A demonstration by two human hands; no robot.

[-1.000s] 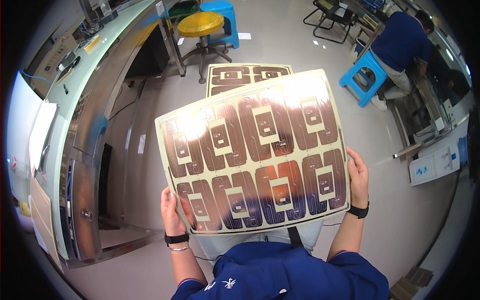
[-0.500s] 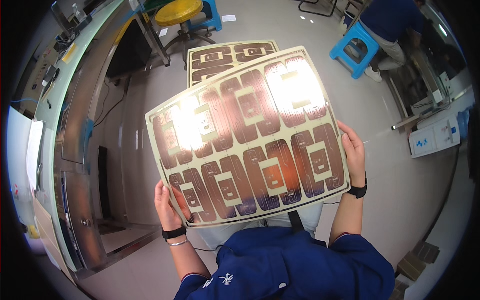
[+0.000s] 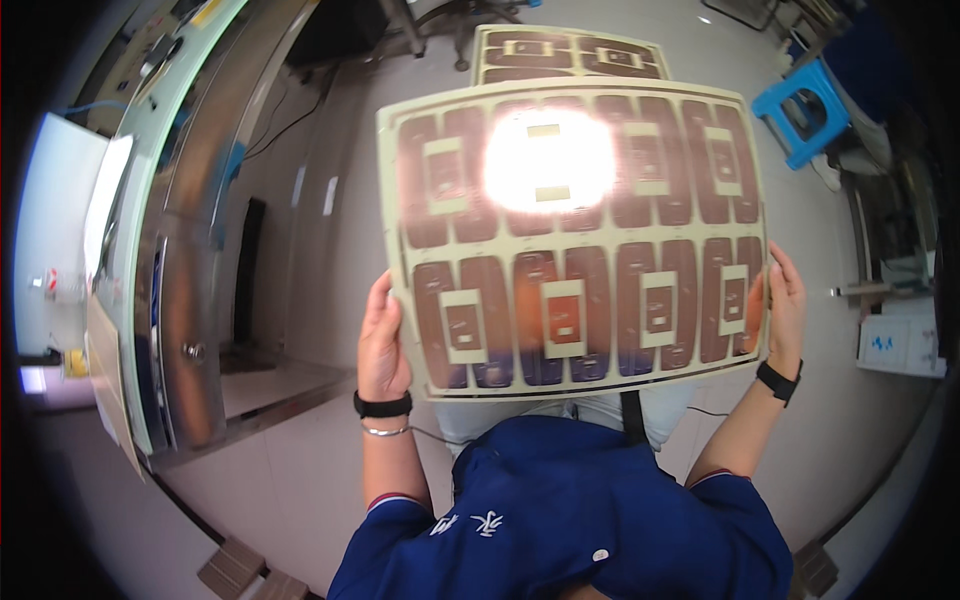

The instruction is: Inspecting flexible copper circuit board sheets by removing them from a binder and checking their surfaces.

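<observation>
A large flexible-looking circuit board panel [image 3: 600,243], pale cream with two rows of copper-brown patterned units, is held up in front of my body. My left hand [image 3: 383,340] grips its left edge, fingers at the rim. At the opposite edge, my right hand [image 3: 785,305] holds the panel too, the fingertips partly behind it. A bright lamp reflection washes out part of the upper row. Beyond the far edge shows a second, similar panel [image 3: 500,70], mostly hidden by the one I hold; what supports it cannot be seen.
A long workbench with a glass-like top edge [image 3: 170,140] and metal cabinet front [image 3: 190,300] runs along my left. At the far right stands a blue plastic stool [image 3: 803,115], beside a partly visible person. A white box [image 3: 900,345] lies at right, and brown blocks [image 3: 232,567] sit lower left.
The held panel has turned from a slant to nearly level and sits further right in the picture. Its glare has shifted, and the surroundings have swung with my head. Both hands keep their hold.
</observation>
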